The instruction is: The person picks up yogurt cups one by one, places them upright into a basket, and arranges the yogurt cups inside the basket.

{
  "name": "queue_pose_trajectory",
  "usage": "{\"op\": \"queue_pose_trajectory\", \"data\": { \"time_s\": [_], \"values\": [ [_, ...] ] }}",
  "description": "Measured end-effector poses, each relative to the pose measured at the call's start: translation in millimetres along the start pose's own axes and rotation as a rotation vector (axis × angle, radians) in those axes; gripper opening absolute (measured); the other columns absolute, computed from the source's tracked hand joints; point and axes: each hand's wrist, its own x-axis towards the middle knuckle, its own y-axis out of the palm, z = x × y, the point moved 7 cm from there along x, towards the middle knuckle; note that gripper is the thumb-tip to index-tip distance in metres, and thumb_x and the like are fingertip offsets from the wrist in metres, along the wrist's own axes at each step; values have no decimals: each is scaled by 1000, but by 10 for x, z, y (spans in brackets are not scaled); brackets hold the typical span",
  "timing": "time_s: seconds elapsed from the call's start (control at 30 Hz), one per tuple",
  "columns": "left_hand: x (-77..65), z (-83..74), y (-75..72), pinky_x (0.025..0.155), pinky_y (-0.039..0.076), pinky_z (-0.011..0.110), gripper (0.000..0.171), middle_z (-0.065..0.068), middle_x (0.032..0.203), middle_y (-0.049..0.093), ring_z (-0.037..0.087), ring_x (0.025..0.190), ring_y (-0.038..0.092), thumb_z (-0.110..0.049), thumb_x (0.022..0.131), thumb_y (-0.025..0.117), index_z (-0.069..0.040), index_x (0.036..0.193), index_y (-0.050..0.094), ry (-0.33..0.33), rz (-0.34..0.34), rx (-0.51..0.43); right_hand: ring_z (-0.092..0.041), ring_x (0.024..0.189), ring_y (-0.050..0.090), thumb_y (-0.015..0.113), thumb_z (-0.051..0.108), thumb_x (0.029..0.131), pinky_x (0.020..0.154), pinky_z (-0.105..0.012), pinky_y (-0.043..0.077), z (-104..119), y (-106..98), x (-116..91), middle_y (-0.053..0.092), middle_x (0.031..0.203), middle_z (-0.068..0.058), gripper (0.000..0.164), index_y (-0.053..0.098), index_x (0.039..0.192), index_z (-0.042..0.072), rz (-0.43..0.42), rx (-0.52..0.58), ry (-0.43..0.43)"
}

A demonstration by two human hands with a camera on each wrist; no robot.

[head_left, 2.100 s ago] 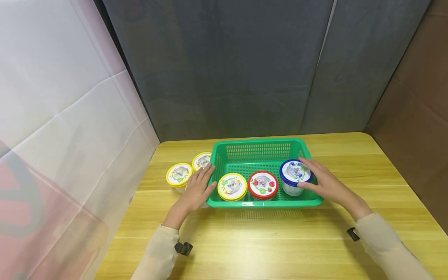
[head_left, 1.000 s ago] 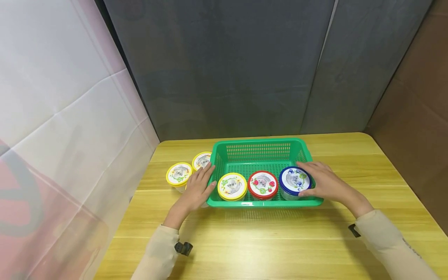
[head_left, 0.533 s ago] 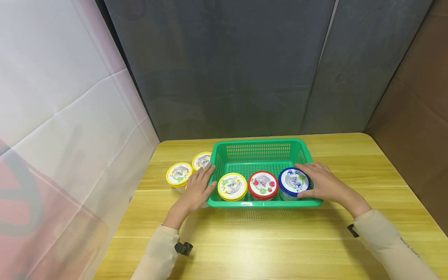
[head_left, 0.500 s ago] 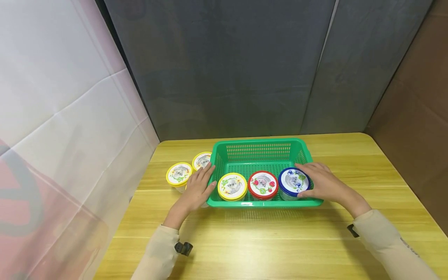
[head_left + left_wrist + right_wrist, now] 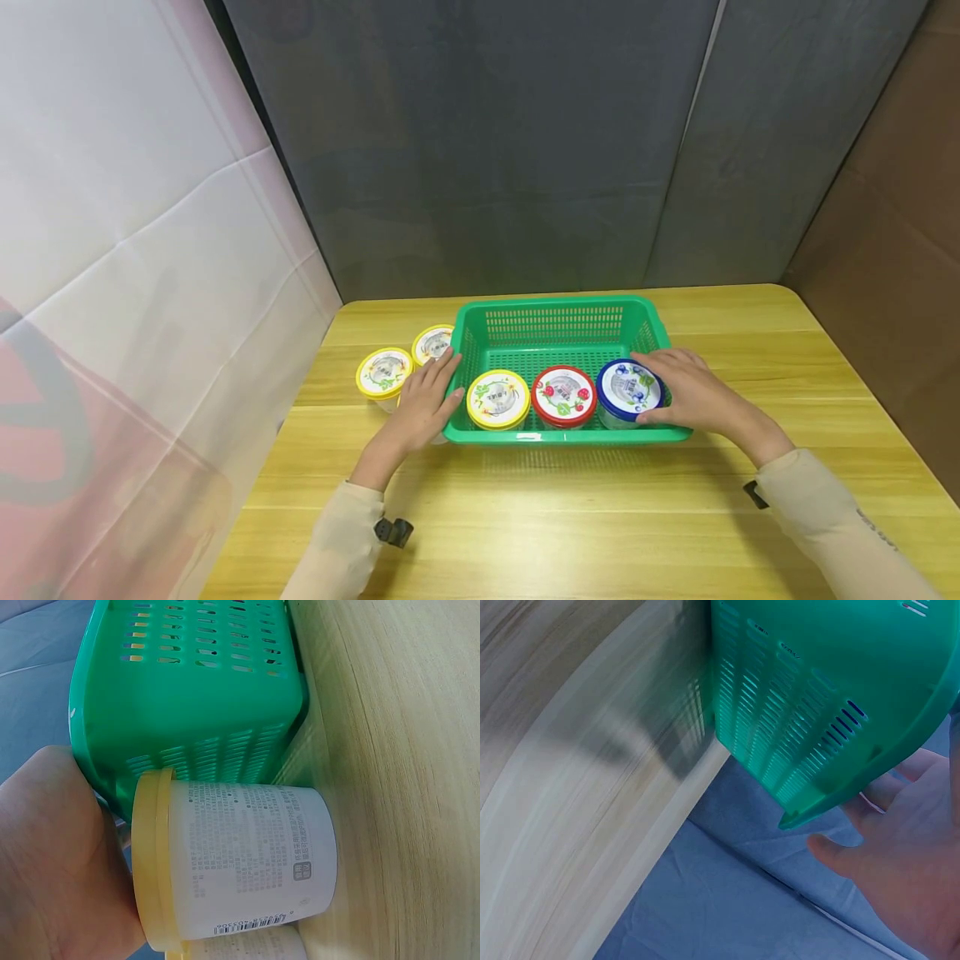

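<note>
In the head view a green plastic basket (image 5: 551, 437) bears a row of lidded tubs along its near side. They are a yellow-lidded tub (image 5: 498, 400), a red-lidded tub (image 5: 564, 397) and a blue-lidded tub (image 5: 628, 388). My right hand (image 5: 693, 392) reaches over the basket's right rim, thumb and fingers on either side of the blue lid. My left hand (image 5: 423, 406) rests with extended fingers at the left rim. In the left wrist view another yellow-lidded tub (image 5: 247, 859) stands outside the basket, beside that hand. The right wrist view hides the blue-lidded tub behind the basket wall (image 5: 817, 697).
Two more yellow-lidded tubs show left of the basket, a front one (image 5: 384, 373) and a back one (image 5: 432, 343) partly covered by the rim. A wooden table (image 5: 570, 533) lies beneath everything. A dark cloth wall (image 5: 487, 150) rises behind its far edge.
The blue-lidded tub has come down and toward me in the basket, sliding slightly left against the red-lidded one, with my right hand on it. My left hand has stayed in place.
</note>
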Motion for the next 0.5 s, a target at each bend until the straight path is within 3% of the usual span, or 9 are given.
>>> {"op": "queue_pose_trajectory", "data": {
  "time_s": [0.5],
  "values": [
    [6,-2,2,118,9,70,61,6,169,13,43,153,12,-41,106,35,-15,159,20,-7,5,-1,-46,137,36,85,42,73,112,-69,23,5,-7,-18,48,147,-24,95,42,149,5,-14,6,-15]
  ]
}}
